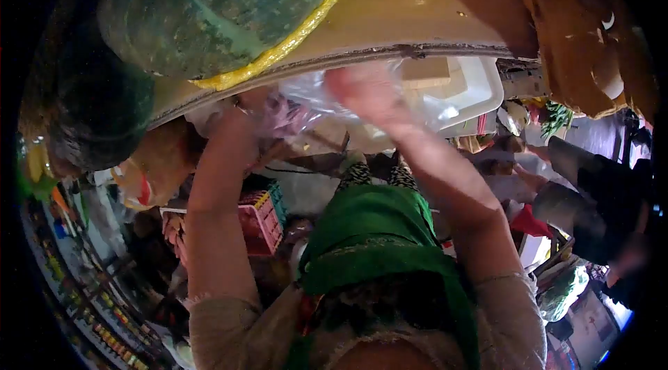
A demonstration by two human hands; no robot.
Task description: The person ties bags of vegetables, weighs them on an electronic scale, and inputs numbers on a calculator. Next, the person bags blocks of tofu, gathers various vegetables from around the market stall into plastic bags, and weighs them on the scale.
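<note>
Green apron (pixel 369 220): is hanging down the person's front, closest to the camera, with patterned trouser legs (pixel 355 171) showing beyond it.
Clear plastic bag (pixel 306 93): is lying between the two hands, just under the rim of the surface (pixel 435 4); something purplish (pixel 292 116) is showing through it.
Left hand (pixel 240 107): is reaching to the bag's left side, its fingers partly hidden; whether it is pinching the film, I cannot tell.
Right hand (pixel 365 93): is blurring over the bag's right side; I cannot tell whether its fingers are spread or pressed together.
White tray (pixel 492 84): is sitting right of the right hand, with a tan block (pixel 426 71) resting inside.
Big green squash (pixel 223 8): is resting on the surface, a yellow band (pixel 278 64) running along its edge.
Pink crate (pixel 259 229): is standing below, beside the left forearm.
Co-worker's hand (pixel 530 178): is reaching in at right.
</note>
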